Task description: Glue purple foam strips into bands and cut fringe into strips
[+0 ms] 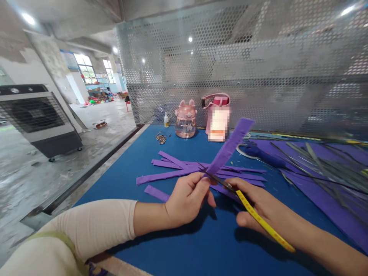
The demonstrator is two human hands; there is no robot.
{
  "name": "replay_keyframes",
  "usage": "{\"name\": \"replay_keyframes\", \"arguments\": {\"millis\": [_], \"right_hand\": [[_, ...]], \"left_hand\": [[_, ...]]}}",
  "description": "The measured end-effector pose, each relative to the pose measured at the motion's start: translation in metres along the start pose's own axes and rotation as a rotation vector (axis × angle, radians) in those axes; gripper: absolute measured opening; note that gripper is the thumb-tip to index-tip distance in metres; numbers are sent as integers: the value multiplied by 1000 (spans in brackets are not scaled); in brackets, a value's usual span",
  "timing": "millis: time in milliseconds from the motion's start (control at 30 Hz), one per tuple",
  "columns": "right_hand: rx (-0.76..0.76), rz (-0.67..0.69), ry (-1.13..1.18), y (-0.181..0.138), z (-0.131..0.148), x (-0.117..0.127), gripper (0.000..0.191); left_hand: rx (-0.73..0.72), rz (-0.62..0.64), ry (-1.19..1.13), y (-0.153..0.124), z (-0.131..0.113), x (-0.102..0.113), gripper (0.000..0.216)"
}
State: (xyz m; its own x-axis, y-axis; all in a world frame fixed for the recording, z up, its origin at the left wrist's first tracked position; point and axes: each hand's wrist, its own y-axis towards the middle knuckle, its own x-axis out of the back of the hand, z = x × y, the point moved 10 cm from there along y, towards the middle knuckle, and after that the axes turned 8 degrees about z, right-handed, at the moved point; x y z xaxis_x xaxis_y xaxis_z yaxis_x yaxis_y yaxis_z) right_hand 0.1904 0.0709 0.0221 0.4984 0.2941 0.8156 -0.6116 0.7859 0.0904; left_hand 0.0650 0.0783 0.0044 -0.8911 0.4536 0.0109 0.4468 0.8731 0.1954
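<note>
Pinched between the thumb and fingers of my left hand (pixel 188 197) is a purple fabric strip (pixel 230 147), its free end angled up to the right with a frayed edge. My right hand (pixel 258 203) grips scissors (pixel 229 186), whose dark blades reach across the strip just above my left fingertips. A yellow band with small marks (pixel 266 225) runs along or beside the scissors' handle; how it is attached is hidden. Behind both hands, several more purple strips (pixel 161 176) lie crossed on the blue table (pixel 178 249).
A glue gun (pixel 264 156) and a purple sheet (pixel 316 195) under thin green stems (pixel 319 157) occupy the right side. Toward the back stand a small glue bottle (pixel 166 120), a pink clear jug (pixel 185 124) and a pink bottle (pixel 211 115). Small brown pieces (pixel 161 138) lie nearby.
</note>
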Motion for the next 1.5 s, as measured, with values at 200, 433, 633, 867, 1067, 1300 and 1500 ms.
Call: {"name": "replay_keyframes", "arguments": {"millis": [200,433,633,867,1067,1300,1500], "right_hand": [[-60,21,-1,-6,-29,18,69],[-76,-236,214,-18,-34,64,60],[0,-548,61,-18,25,58,31],[-98,-480,372,9,27,34,24],[-157,-581,481,6,2,40,32],[-240,-603,544,0,-7,30,34],[-222,-704,488,-5,12,44,38]], "left_hand": [[26,-73,-129,7,1,8,37],[69,-109,-236,13,6,12,35],[112,93,-171,8,12,-18,44],[-16,271,6,-6,2,-42,32],[-241,-151,176,-2,-33,15,17],[8,-74,240,18,-4,21,27],[279,303,207,-9,2,-29,33]]}}
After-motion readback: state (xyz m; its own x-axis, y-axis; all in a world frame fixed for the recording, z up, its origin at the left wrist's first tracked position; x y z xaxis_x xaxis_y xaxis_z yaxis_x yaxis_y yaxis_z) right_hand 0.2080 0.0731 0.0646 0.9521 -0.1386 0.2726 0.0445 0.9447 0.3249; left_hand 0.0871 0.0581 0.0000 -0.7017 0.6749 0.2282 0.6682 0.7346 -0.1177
